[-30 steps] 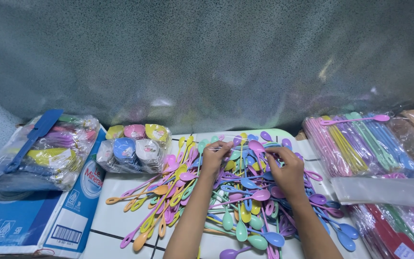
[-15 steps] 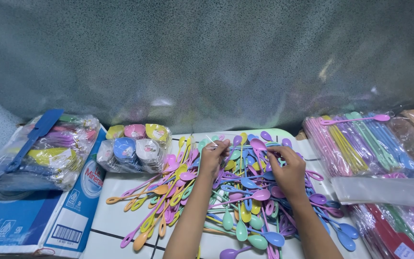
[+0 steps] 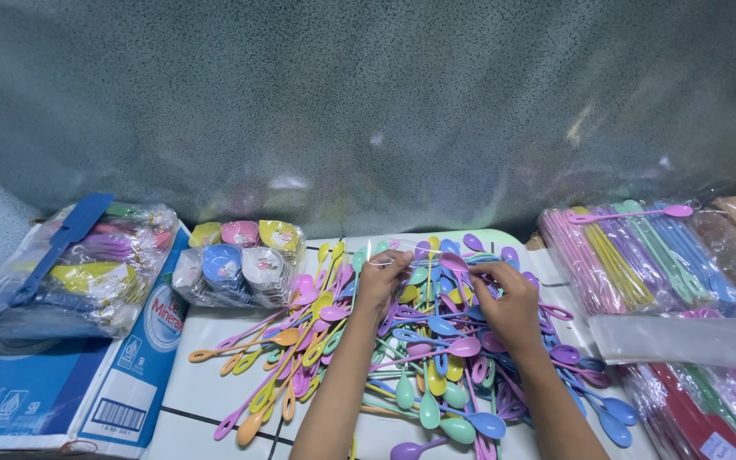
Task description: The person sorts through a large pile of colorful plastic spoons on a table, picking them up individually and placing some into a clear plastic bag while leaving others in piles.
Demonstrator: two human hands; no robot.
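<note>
Mid-bundling: left hand (image 3: pixel 379 281) and right hand (image 3: pixel 511 305) fingers pinch a thin clear tie (image 3: pixel 415 263) over the spoon pile (image 3: pixel 402 341). Next move probably needs it taut.

Both forearms reach forward side by side, left hand (image 3: pixel 381 281) and right hand (image 3: pixel 511 305) close together, fingers pinched.

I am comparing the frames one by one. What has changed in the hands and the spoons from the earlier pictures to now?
Very little. The left hand dipped slightly and now pinches a thin clear wrapper level, after tilting it up half a second ago. The right hand has barely shifted and still grips a purple spoon. The pile of coloured spoons, the bagged bowls and the packed spoons have not moved.
</note>
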